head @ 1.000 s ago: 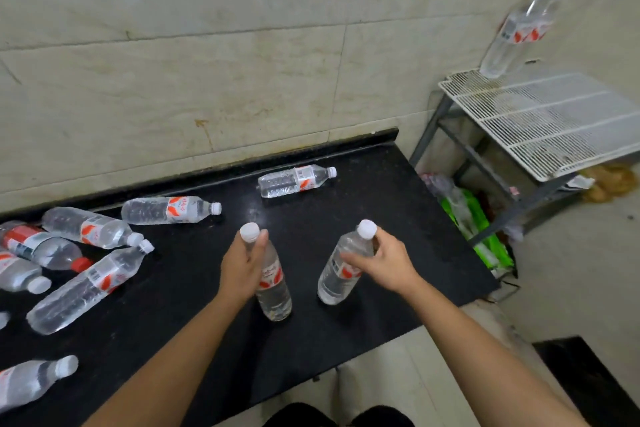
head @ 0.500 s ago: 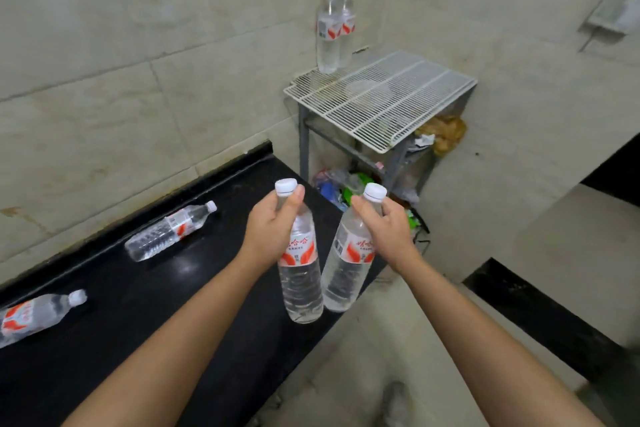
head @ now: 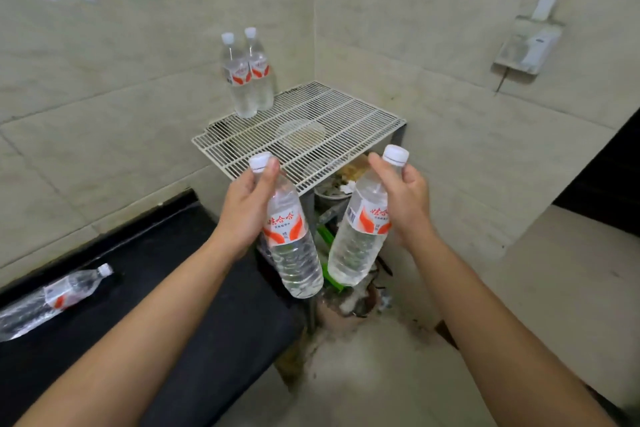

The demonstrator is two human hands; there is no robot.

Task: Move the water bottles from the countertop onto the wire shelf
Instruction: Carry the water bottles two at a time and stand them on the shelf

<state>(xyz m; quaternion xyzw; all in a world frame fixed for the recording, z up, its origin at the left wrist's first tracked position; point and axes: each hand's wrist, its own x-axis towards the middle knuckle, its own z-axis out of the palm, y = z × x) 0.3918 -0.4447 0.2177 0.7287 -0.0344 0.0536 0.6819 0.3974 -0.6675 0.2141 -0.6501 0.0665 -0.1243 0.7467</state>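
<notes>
Both bottles have risen nearer the wire shelf [head: 311, 135]: left hand [head: 242, 208] grips the left bottle [head: 291, 239], right hand [head: 405, 204] grips the right bottle [head: 360, 236].

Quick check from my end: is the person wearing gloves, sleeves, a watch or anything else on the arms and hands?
Nothing worn shows. The left hand and right hand are bare, with no gloves, rings or watch visible. Both forearms are uncovered right to the frame's bottom edge; no sleeve enters the view.
</notes>
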